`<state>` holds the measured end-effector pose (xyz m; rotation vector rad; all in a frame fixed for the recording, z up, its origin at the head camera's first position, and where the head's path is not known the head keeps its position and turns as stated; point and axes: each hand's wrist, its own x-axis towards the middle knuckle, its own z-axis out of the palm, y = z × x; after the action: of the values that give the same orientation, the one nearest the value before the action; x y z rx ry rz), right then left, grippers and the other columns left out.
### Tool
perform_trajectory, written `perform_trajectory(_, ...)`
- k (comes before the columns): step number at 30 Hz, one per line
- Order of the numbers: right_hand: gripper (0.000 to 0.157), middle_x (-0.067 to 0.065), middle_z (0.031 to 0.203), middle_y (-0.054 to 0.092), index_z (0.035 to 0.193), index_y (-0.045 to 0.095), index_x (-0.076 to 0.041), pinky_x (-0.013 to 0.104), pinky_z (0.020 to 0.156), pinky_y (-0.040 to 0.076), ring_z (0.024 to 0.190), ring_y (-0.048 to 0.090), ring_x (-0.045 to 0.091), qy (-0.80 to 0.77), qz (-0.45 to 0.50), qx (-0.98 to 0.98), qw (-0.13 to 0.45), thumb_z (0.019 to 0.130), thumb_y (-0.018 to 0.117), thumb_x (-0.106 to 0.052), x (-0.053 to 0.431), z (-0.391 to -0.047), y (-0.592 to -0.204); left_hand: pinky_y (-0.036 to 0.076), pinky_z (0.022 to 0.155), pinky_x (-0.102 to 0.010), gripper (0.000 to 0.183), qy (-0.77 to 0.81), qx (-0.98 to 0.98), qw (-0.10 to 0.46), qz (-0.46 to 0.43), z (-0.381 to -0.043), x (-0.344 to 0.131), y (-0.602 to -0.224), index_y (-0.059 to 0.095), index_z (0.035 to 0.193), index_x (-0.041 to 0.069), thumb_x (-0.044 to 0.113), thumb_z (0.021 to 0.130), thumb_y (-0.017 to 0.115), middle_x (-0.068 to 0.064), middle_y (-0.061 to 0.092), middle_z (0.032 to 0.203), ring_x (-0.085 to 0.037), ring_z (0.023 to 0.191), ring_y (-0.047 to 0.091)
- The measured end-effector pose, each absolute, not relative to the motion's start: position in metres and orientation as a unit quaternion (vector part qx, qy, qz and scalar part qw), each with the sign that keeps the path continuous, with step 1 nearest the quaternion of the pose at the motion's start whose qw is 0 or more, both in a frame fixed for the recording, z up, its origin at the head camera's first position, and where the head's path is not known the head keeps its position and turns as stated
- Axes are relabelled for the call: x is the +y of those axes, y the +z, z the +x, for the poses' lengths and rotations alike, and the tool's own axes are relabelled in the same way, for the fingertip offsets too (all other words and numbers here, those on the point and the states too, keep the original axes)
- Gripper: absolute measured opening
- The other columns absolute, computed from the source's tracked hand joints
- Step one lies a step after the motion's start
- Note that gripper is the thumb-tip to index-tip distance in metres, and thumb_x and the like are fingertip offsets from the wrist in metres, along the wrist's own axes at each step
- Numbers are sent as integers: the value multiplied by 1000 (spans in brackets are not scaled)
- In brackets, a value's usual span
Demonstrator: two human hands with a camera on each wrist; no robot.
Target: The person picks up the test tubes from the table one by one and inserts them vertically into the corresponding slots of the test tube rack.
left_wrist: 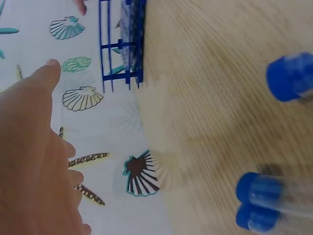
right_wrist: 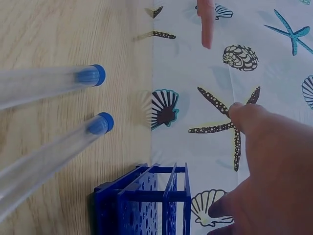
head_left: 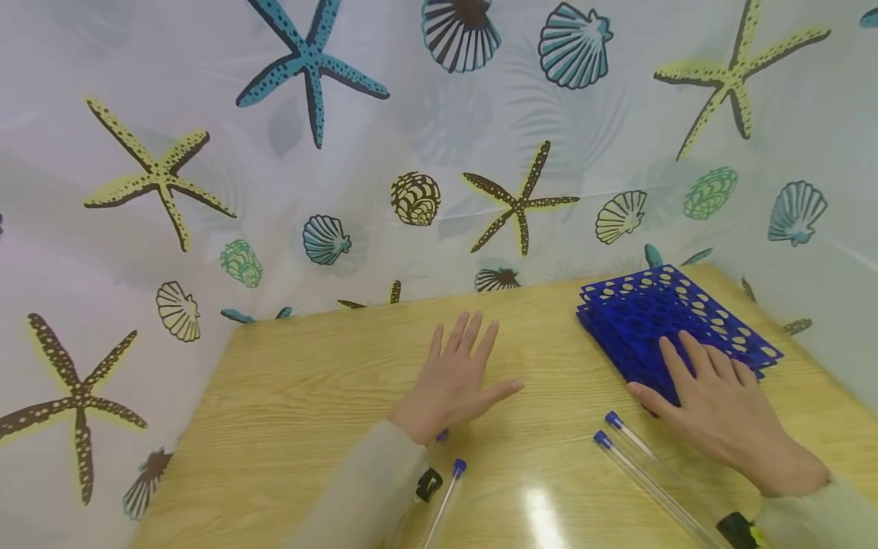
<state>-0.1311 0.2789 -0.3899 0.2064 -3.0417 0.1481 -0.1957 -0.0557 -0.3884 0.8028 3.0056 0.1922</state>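
Note:
My left hand is spread with straight fingers above the middle of the table, holding nothing. Under that forearm lies a clear tube with a blue cap; another blue cap peeks out, mostly hidden by the wrist. On the right, my right hand hovers with extended fingers in front of a blue test tube rack, overlapping its near side in the head view. Whether it touches the rack I cannot tell. Two capped clear tubes lie left of the right hand. In the right wrist view, the rack stands below that hand.
A wooden table bears everything. White cloth printed with starfish and shells hangs behind it and along both sides. Black straps or devices sit at both wrists. The rack is near the back right corner.

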Motion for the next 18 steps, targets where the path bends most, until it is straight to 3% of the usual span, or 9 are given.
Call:
perform_trajectory(3,93,38,149,31,150,34,5,73,99,29,129,32,58,44,52,-996,49,95,40,-70,282,-133,-394,3,124,-54,90,42,959,7,279,-205,-38,-389,5,160,21,77,93,26,-6,1,168,-25,156,-3)
perform_trajectory(8,96,41,145,33,148,33,8,77,96,28,127,31,62,52,26,-997,44,95,37,-71,286,-134,-396,6,125,-53,86,32,953,8,300,-219,-11,-389,10,160,20,75,95,26,-6,7,168,-25,156,1)
perform_trajectory(18,94,45,133,41,136,41,18,73,92,34,116,40,63,14,12,-997,81,97,40,-67,289,-135,-406,9,126,-48,82,28,945,13,324,-238,44,-385,11,160,22,72,97,27,-1,7,168,-19,156,2)
